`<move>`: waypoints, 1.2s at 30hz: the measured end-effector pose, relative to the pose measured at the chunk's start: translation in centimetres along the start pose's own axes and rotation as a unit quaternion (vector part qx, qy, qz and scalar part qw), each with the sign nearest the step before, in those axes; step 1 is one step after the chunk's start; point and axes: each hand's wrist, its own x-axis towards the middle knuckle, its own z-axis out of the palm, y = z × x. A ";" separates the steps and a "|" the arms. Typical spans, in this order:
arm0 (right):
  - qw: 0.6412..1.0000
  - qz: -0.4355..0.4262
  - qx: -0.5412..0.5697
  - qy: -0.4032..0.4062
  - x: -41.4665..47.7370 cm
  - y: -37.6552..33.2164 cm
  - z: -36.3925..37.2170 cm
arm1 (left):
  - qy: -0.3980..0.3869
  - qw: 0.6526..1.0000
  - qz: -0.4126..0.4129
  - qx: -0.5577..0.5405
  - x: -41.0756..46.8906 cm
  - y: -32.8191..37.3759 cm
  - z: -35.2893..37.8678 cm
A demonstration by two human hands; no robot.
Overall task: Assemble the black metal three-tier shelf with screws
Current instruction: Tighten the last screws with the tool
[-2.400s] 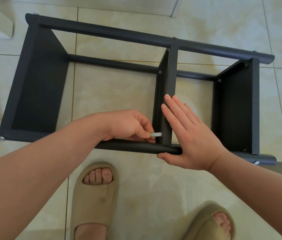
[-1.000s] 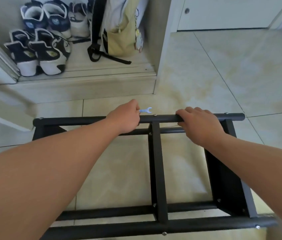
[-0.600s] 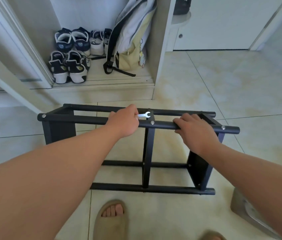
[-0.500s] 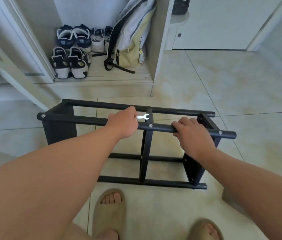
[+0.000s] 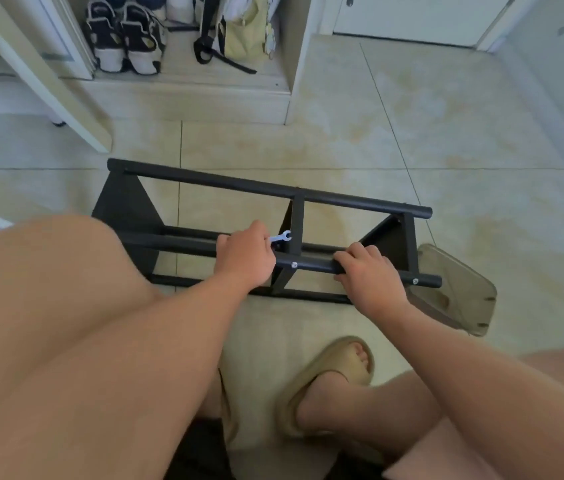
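The black metal shelf point(image 5: 360, 202) lies on its side on the tiled floor, its three panels standing between long round bars. My left hand point(image 5: 244, 252) is curled over the near upper bar just left of the middle panel and pinches a small silver wrench point(image 5: 282, 237) whose open jaw points right. My right hand point(image 5: 365, 271) grips the same bar between the middle and right panels. Silver screw heads point(image 5: 294, 265) show on the bar's near face.
A clear plastic tray point(image 5: 460, 292) lies on the floor at the shelf's right end. My sandalled foot point(image 5: 329, 375) is close in front of the shelf. Shoes point(image 5: 124, 36) and a bag point(image 5: 239, 32) fill a low cabinet recess behind; a white furniture leg slants at left.
The shelf went from lying flat under my hands to being lifted and turned by its top bar. Since half a second ago it has swung closer, and the view has tilted down.
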 end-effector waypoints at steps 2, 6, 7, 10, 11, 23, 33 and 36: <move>1.000 0.010 0.008 -0.012 -1.5 0.2 0.0 | -0.011 1.000 0.009 0.002 -1.0 0.5 0.2; 0.996 0.014 0.041 -0.074 -3.0 0.6 -0.7 | -0.049 0.999 0.002 0.008 -2.4 1.3 0.3; 0.995 0.010 0.044 -0.094 -3.4 0.7 -0.9 | -0.057 0.998 -0.002 0.009 -2.8 1.5 0.4; 0.990 -0.004 0.045 -0.135 -4.3 0.6 -1.1 | -0.068 0.998 -0.015 -0.005 -4.0 1.6 0.5; 0.989 -0.004 0.046 -0.140 -4.5 0.5 -1.0 | -0.069 0.997 -0.021 -0.009 -4.4 1.5 0.6; 0.991 -0.107 0.062 -0.047 -2.4 -1.0 -0.9 | -0.115 0.991 -0.061 -0.011 -4.5 1.0 -0.4; 0.992 -0.118 -0.006 -0.043 1.2 0.2 2.2 | -0.271 0.959 -0.078 0.030 -0.9 0.9 -1.5; 0.992 -0.121 0.017 -0.026 1.0 0.2 2.9 | -0.305 0.950 -0.061 0.043 0.1 0.5 -1.5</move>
